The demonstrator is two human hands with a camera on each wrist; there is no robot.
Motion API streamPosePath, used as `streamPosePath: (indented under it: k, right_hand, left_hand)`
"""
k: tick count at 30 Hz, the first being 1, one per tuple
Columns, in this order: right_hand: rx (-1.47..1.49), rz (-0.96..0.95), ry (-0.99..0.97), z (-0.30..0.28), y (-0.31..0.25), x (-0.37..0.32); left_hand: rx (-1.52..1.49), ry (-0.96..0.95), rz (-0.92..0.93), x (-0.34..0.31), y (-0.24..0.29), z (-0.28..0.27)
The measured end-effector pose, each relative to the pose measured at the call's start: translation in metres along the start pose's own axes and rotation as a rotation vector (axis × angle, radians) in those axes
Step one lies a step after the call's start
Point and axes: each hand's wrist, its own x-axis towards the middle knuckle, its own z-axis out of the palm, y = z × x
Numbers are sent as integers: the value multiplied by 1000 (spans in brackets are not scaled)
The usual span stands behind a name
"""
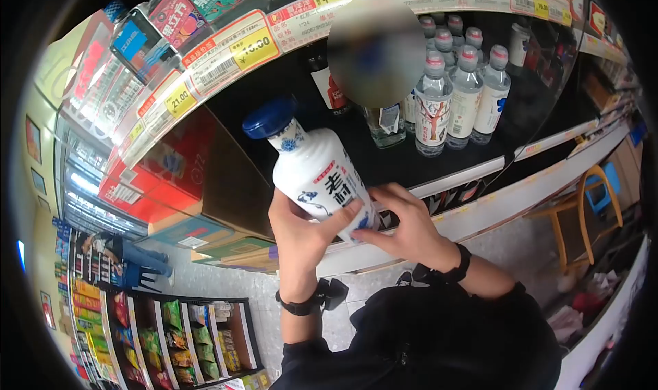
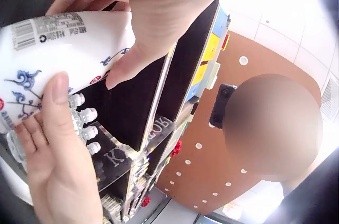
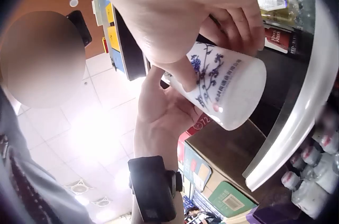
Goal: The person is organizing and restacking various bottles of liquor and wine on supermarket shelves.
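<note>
A white bottle (image 1: pixel 319 167) with a blue cap, dark characters and blue floral print tilts to the upper left in front of the shelf. The left hand (image 1: pixel 299 236) grips its lower body, thumb across the front. On the other side, the right hand (image 1: pixel 410 229) holds the bottle near its base with thumb and fingers. In the left wrist view a barcode shows on the white bottle (image 2: pixel 63 49), between the left hand (image 2: pixel 153 12) and the right hand (image 2: pixel 63 155). The right wrist view shows the bottle's flat base (image 3: pixel 246 94) beside the right hand (image 3: pixel 175 17).
Clear bottles with pink caps (image 1: pixel 433 109) stand on the dark shelf (image 1: pixel 411 167), beside a dark bottle with a red label (image 1: pixel 329 85). Price tags line the upper shelf edge (image 1: pixel 226 57). Red and brown boxes (image 1: pixel 157 177) are at left; a wooden chair (image 1: pixel 582 218) is at right.
</note>
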Motion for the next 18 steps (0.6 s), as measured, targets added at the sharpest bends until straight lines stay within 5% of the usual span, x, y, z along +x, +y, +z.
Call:
streamPosePath:
  k: [14,18]
  right_hand:
    - [-54,69,139,38,34,47]
    - [-86,191,9,45,44,62]
  left_hand:
    - [138,-19,201,106,-54,6]
    - [163,-39,185,130,-59,10]
